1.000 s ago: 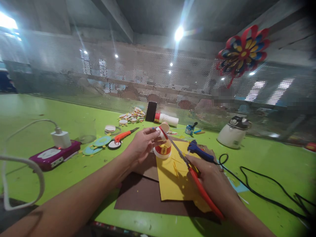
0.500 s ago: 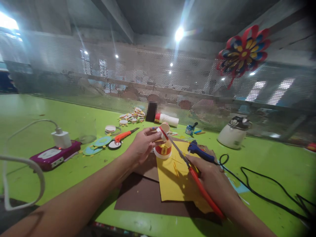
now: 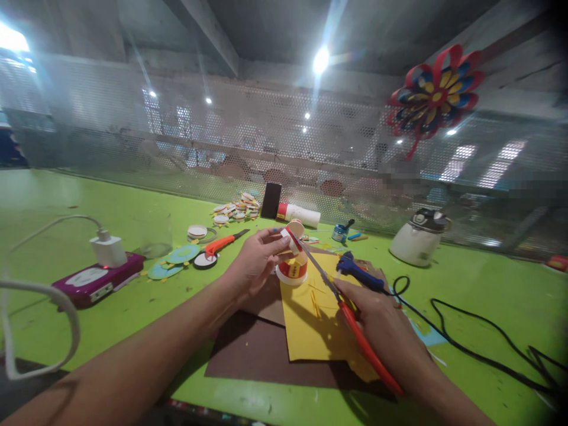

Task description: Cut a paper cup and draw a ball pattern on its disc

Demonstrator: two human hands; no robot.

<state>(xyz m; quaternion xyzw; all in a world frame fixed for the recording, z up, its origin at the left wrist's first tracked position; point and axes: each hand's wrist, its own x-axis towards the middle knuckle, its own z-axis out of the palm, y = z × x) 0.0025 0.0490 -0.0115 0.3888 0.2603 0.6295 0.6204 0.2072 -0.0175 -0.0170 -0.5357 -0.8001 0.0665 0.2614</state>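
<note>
Scissors with long red handles and narrow metal blades, head view: the tool lies on a slant, its long axis running from the near right up to the far left. The right hand is closed around the handles, and the blades point away from it toward a short, tilted white cylinder with a red band. Whether the blades are parted cannot be told at this angle.

The left hand pinches that cylinder between thumb and fingers, the cylinder lying just beyond the fingertips on their right. A pale, flat round disc shows at its upper end. The cylinder's axis leans across the line of the scissors. Of the two hands, the left is the nearer, in direct contact; the right reaches the piece only through the blades. The relation that appears decisive is that of blade tip to red band: the two meet in the picture, though actual touch cannot be confirmed.

Directly below the raised cylinder, a red, white and yellow cup-shaped form stands upright at the far left corner of a flat yellow sheet. Dark brown sheets extend beneath it. To the right of the blades, beyond the right hand, lies a blue glue gun with a black cord.
</note>
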